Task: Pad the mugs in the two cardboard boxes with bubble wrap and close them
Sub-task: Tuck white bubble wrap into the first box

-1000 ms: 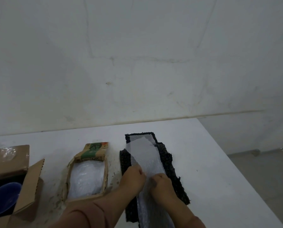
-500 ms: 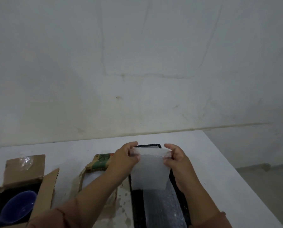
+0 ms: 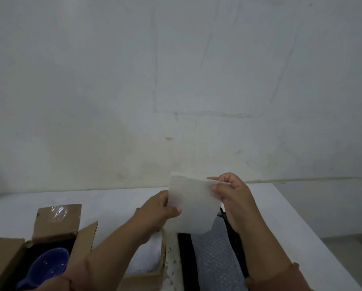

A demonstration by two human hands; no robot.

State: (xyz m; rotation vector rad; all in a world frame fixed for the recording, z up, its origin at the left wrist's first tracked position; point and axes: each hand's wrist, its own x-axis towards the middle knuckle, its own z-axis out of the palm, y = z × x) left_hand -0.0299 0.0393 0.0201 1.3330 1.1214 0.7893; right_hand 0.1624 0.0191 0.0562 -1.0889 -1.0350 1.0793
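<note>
- Risk: the cut sheet (image 3: 193, 203) is thin and limp, pinched only at its edges; a slack pinch on either side would likely let it fold or drop to the table (image 3: 291, 217)
- Risk: the blue mug (image 3: 47, 267) sits bare in the open box (image 3: 5, 257) at far left; carrying the sheet across, a forearm could catch the near box (image 3: 142, 279)
- Left grip (image 3: 161, 211): thumb and fingers clamped on the sheet's left edge, low down
- Right grip (image 3: 231, 194): clamped on its upper right corner
- Sheet hangs in the air between both grips, above the bubble wrap strip (image 3: 215, 255) on the black mat (image 3: 185, 255)
</note>
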